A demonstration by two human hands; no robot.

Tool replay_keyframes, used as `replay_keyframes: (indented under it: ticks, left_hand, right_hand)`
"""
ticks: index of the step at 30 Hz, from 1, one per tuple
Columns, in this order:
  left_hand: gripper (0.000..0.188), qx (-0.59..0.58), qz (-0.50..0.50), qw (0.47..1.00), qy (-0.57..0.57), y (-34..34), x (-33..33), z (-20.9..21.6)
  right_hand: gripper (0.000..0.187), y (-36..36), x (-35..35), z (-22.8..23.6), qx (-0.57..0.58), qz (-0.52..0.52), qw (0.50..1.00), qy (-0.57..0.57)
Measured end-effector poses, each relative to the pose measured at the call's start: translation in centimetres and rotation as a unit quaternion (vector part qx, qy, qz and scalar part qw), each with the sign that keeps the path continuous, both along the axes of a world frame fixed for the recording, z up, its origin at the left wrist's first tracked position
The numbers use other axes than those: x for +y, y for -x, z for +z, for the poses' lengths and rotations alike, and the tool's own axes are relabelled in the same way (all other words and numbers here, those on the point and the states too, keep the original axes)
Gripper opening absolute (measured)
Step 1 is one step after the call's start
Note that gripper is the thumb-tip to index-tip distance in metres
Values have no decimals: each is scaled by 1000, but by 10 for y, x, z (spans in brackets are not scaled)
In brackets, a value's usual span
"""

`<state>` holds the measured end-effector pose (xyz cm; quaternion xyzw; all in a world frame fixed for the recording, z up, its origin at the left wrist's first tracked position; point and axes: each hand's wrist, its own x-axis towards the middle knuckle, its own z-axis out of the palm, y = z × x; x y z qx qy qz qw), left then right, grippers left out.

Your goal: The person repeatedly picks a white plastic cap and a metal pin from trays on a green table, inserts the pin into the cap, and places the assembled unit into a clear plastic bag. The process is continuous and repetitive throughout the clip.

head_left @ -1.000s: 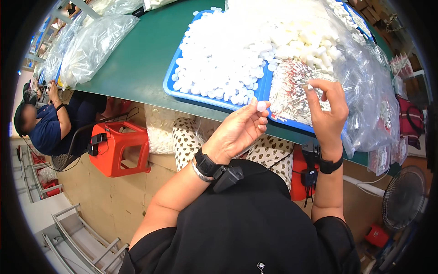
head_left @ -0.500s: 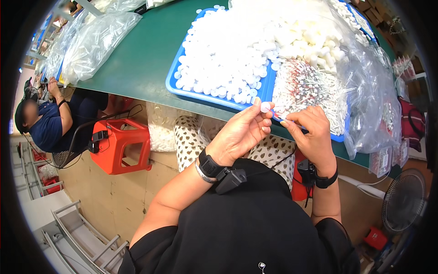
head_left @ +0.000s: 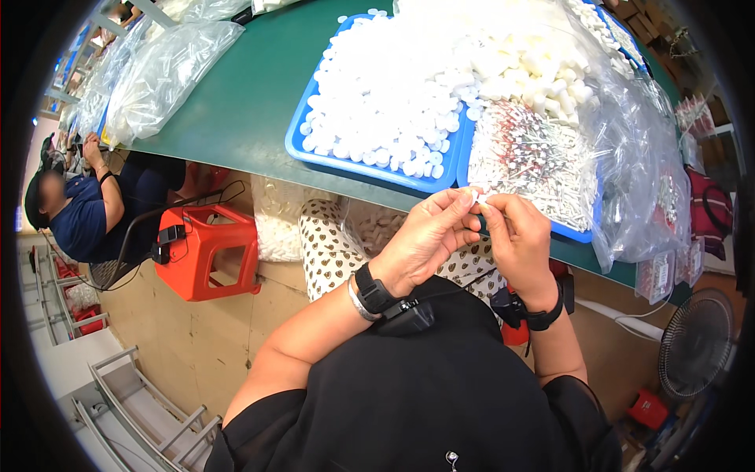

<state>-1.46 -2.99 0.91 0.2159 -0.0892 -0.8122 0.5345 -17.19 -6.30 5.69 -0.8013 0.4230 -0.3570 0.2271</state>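
My left hand (head_left: 425, 245) pinches a small white round cap (head_left: 476, 197) between thumb and fingertips. Meeting it there, my right hand (head_left: 522, 245) is closed in a pinch at the same piece; whatever else its fingers hold is hidden. Both hands are just off the near edge of a blue tray (head_left: 370, 172) heaped with white round caps (head_left: 377, 102). Beside it, a second blue tray (head_left: 580, 234) holds many thin white sticks with reddish parts (head_left: 535, 149). Cream-coloured plugs (head_left: 550, 67) are piled behind the sticks.
A clear plastic bag (head_left: 645, 181) drapes over the right tray's side. The green table (head_left: 228, 118) carries another bag (head_left: 169, 75) at left. Further left, a person (head_left: 94, 204) sits near a red stool (head_left: 208, 248). A fan (head_left: 696, 342) stands at lower right.
My right hand has moved left and slightly down, bringing its fingertips against the cap in my left hand. My left hand has shifted slightly right and down.
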Motion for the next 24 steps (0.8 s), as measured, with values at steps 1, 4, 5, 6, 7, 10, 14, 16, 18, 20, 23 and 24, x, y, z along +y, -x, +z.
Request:
replay_keyframes:
  ticks: [1, 4, 5, 6, 7, 10, 14, 16, 18, 20, 23, 24]
  left_hand:
    - [25, 9, -4, 1000, 3, 1, 1, -4]
    - [27, 20, -16, 1000, 2, 0, 1, -8]
    - [28, 20, -19, 1000, 0, -1, 1, -7]
    - [27, 12, -18, 1000, -5, -2, 2, -7]
    - [27, 4, -17, 1000, -9, -3, 2, -5]
    - [27, -21, -9, 999, -36, -5, 2, 0]
    - [27, -53, 19, 996, -67, -5, 0, 6]
    - [28, -70, 37, 995, -62, -8, 0, 6]
    - [29, -72, 65, 993, -67, -12, 1, 9]
    - [30, -67, 79, 993, -59, -19, 2, 8]
    - [31, -66, 58, 994, -59, -19, 3, 11]
    - [32, -66, 46, 995, -58, -18, 3, 12]
  right_hand:
    - [5, -2, 2, -5, -17, -5, 1000, -18]
    - [5, -4, -1, -9, -8, 8, 1000, 20]
    - [5, -5, -2, -10, 6, 17, 999, 49]
    - [5, -4, -4, -9, 29, 25, 997, 67]
    - [6, -2, -6, -7, 53, 34, 994, 85]
    - [7, -1, -6, -7, 83, 45, 989, 113]
    - [7, -4, -3, -18, 47, 42, 996, 69]
    - [8, 2, -4, -15, 34, 61, 996, 46]
    - [10, 14, -6, -10, 42, 36, 998, 20]
    - [8, 35, -14, -9, 76, -38, 995, 56]
    - [10, 67, -27, -4, 208, -89, 964, 143]
    - [11, 73, -29, -2, 253, -99, 949, 162]
